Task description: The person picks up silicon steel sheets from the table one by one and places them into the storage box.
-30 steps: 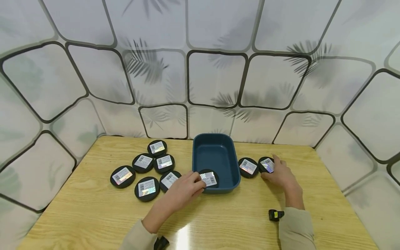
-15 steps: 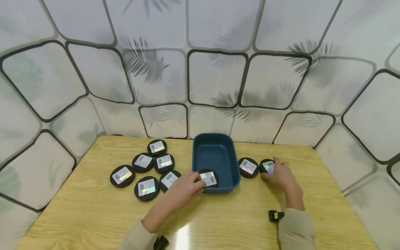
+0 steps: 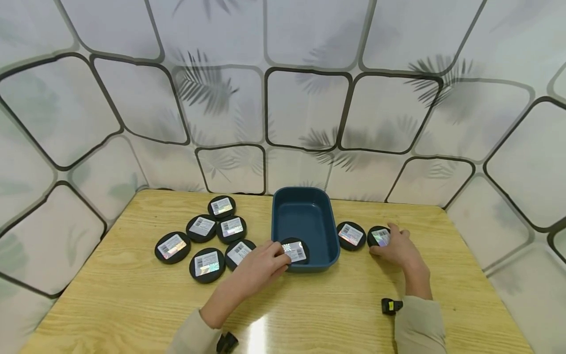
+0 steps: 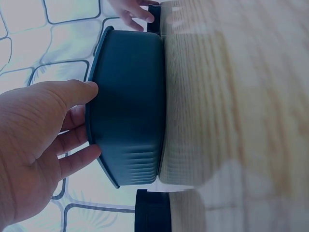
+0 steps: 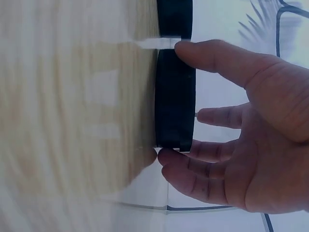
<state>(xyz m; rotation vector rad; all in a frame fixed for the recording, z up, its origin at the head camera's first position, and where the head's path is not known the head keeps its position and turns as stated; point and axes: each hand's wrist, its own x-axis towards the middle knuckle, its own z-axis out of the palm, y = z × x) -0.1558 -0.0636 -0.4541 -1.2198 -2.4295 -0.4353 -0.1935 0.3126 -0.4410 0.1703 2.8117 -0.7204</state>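
Note:
My left hand (image 3: 264,265) grips the near-left rim of a dark blue plastic bin (image 3: 328,221). In the left wrist view its thumb lies against the outer wall and some fingers pass behind the rim. Inside the bin near that hand is a black round disc (image 3: 295,251) with a barcode label; whether the hidden fingertips touch it I cannot tell. To the right of the bin, my right hand (image 3: 400,248) holds another labelled black disc (image 5: 175,101) by its edge on the table, thumb on one side and fingers on the other.
Between the bin and my right hand lies a labelled black disc (image 3: 351,236). Several more, including one disc (image 3: 173,248) at the far left, lie flat on the wooden table (image 3: 132,305). Behind the table hangs a patterned cloth (image 3: 305,108).
The disc under my right hand has shifted slightly rightward and toward me, leaving a small gap from its neighbour. My left hand has stayed on the bin.

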